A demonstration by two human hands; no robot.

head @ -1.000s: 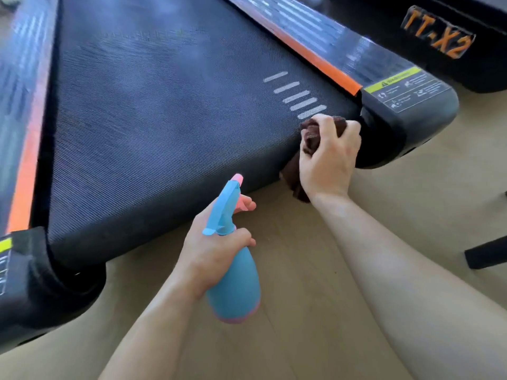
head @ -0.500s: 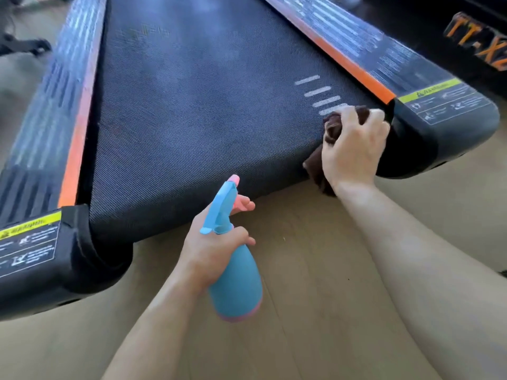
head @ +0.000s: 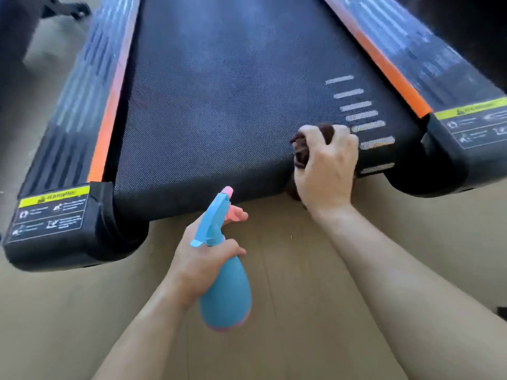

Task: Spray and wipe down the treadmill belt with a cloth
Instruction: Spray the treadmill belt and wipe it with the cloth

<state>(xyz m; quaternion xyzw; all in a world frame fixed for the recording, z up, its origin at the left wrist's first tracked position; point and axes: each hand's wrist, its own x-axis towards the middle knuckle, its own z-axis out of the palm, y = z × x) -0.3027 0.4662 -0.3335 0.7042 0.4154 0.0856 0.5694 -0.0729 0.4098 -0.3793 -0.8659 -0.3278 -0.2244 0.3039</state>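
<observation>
My right hand [head: 326,165] clamps brown cloth [head: 301,152] on treadmill belt [head: 219,105] edge; left hand [head: 203,259] wraps spray bottle [head: 225,294]. I'd press firm, sweep leftward from grip.

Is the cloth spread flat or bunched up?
Bunched: the brown cloth is wadded inside the right hand, pressed against the belt near its end.

1. Treadmill belt [head: 219,119] is showing a matt, dark surface with a fine, rough woven grain
2. Side rail [head: 82,105] is presenting ribbed black plastic with a slight sheen
3. Cloth [head: 300,153] is reading as soft, dark brown fabric
4. Spray bottle [head: 227,294] is appearing as smooth blue plastic, satin finish
5. Floor [head: 288,270] is showing pale, smooth wood-look boards
</observation>
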